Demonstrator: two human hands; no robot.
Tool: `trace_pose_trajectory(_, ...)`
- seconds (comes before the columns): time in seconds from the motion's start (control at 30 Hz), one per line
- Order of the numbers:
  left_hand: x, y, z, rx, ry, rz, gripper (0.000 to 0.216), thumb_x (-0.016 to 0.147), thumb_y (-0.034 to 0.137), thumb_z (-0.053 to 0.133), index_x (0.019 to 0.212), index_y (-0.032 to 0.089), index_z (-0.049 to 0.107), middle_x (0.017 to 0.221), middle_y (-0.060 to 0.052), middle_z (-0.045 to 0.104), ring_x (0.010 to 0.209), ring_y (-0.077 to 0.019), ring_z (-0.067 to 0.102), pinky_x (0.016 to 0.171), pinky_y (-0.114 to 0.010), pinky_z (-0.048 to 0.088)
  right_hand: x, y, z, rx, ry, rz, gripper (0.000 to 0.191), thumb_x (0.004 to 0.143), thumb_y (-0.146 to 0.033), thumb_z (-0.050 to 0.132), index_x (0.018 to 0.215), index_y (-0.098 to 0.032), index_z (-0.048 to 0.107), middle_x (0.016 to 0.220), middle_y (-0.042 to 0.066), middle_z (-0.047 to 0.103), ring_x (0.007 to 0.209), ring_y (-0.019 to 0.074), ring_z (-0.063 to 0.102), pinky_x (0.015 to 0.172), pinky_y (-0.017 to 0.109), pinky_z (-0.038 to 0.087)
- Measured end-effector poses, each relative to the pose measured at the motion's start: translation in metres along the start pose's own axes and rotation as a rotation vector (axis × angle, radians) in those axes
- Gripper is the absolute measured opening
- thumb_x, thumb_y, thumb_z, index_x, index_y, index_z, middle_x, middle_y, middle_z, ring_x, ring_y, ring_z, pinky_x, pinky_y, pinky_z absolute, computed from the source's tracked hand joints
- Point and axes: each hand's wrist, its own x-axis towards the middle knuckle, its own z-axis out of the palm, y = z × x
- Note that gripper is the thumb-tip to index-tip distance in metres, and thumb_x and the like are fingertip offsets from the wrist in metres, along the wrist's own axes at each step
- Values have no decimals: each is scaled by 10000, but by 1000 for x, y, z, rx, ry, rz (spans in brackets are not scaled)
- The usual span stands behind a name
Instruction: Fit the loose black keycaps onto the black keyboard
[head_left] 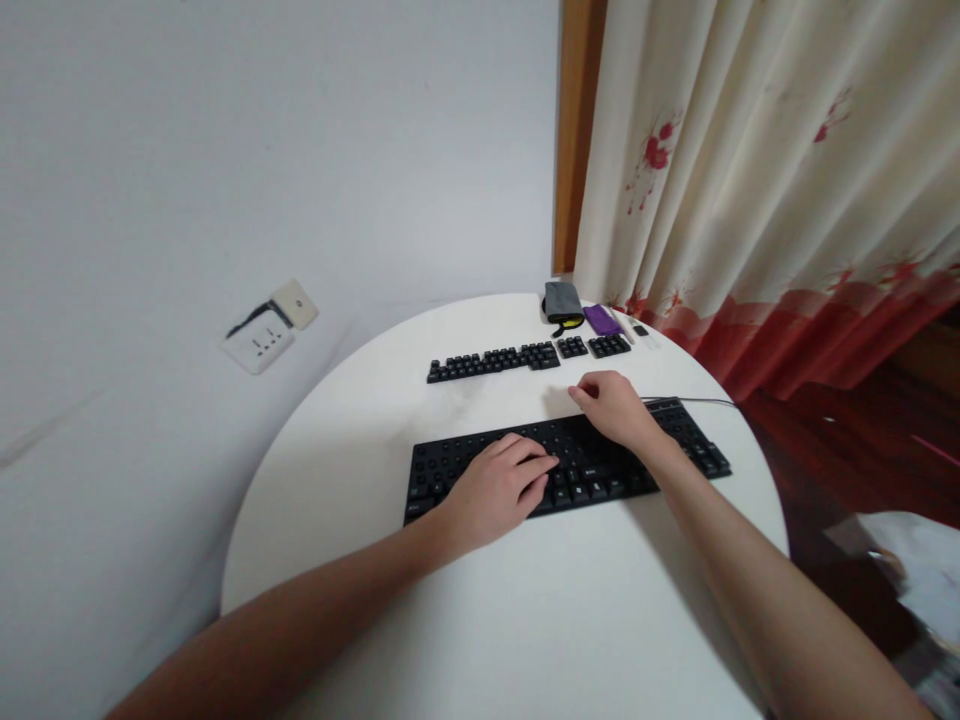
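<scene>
A black keyboard (675, 435) lies across the middle of a round white table (525, 620). My left hand (495, 490) rests on its left-centre keys, fingers curled loosely down onto them. Over the keyboard's upper edge right of centre sits my right hand (615, 408), its fingers bent and pressed together at the top row; whether they pinch anything is hidden. Behind the keyboard, rows of loose black keycaps (495, 361) are laid out in a line, with two smaller groups (592, 347) to their right.
At the table's far edge lie a grey pouch (562, 300), a purple flat item (601, 319) and small tools (639, 331). The keyboard's cable (705, 401) runs off to the right. A wall socket (259, 345) is at left, a curtain (750, 180) at right.
</scene>
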Motion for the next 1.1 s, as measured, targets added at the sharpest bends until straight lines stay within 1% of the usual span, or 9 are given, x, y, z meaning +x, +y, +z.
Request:
trace_pose_trajectory(0.13, 0, 1, 0, -27, 0, -13, 292, 959, 218, 487, 1186, 231, 671, 1093, -66, 646, 1053, -205, 571, 957, -381, 493, 0, 0, 0, 19, 23, -3, 258, 858, -327, 556, 655, -184, 624, 657, 43, 651, 620, 163, 557, 627, 265, 374)
trace_pose_trajectory(0.27, 6, -3, -8, -121, 20, -60, 286, 946, 202, 504, 1178, 216, 671, 1117, -61, 656, 1044, -183, 598, 967, -339, 497, 1, 1, -1, 34, 46, 28, 255, 862, -324, 554, 666, -184, 639, 663, 48, 661, 624, 165, 568, 623, 263, 378)
trace_pose_trajectory(0.37, 22, -18, -18, -159, 54, -131, 286, 932, 181, 507, 1161, 204, 677, 1095, -55, 677, 975, -166, 634, 915, -305, 524, 3, 2, -1, 51, 69, 53, 247, 866, -322, 556, 684, -184, 651, 686, 56, 675, 642, 169, 583, 628, 262, 382)
trace_pose_trajectory(0.47, 49, -43, -21, -124, 98, -185, 280, 916, 194, 530, 1145, 194, 691, 1111, -57, 687, 944, -171, 649, 855, -297, 546, 4, 4, -1, 57, 75, 63, 250, 869, -323, 559, 684, -183, 651, 693, 61, 679, 649, 170, 589, 631, 262, 381)
trace_pose_trajectory(0.53, 71, -61, -19, -56, 111, -190, 294, 906, 196, 550, 1166, 188, 686, 1166, -63, 676, 1002, -189, 638, 904, -322, 531, 5, 6, 0, 55, 72, 66, 248, 870, -322, 558, 686, -184, 652, 698, 61, 681, 650, 169, 591, 630, 262, 378)
trace_pose_trajectory(0.63, 100, -82, -10, 119, 79, -210, 262, 887, 184, 585, 1115, 173, 713, 1120, -73, 693, 1041, -223, 612, 980, -377, 481, 6, 9, 1, 45, 65, 73, 243, 870, -320, 560, 693, -184, 657, 709, 63, 688, 662, 170, 597, 639, 262, 377)
trace_pose_trajectory(0.73, 118, -91, 0, 281, 45, -245, 253, 894, 201, 594, 1109, 182, 724, 1079, -80, 693, 1023, -249, 577, 939, -386, 475, 8, 13, 2, 38, 60, 86, 236, 872, -321, 561, 713, -184, 668, 720, 67, 694, 675, 173, 605, 645, 261, 378)
trace_pose_trajectory(0.9, 128, -95, 14, 417, 4, -253, 242, 902, 225, 599, 1105, 213, 731, 1065, -86, 677, 1019, -262, 524, 888, -373, 455, 11, 15, 1, 37, 53, 88, 232, 874, -320, 563, 726, -183, 678, 744, 74, 703, 701, 178, 616, 672, 262, 391)
trace_pose_trajectory(1.1, 131, -98, 21, 457, -11, -244, 240, 908, 219, 583, 1094, 228, 733, 1055, -80, 669, 1027, -263, 500, 857, -371, 443, 14, 15, 1, 34, 48, 88, 233, 876, -320, 559, 726, -185, 675, 737, 69, 696, 693, 177, 608, 667, 265, 391)
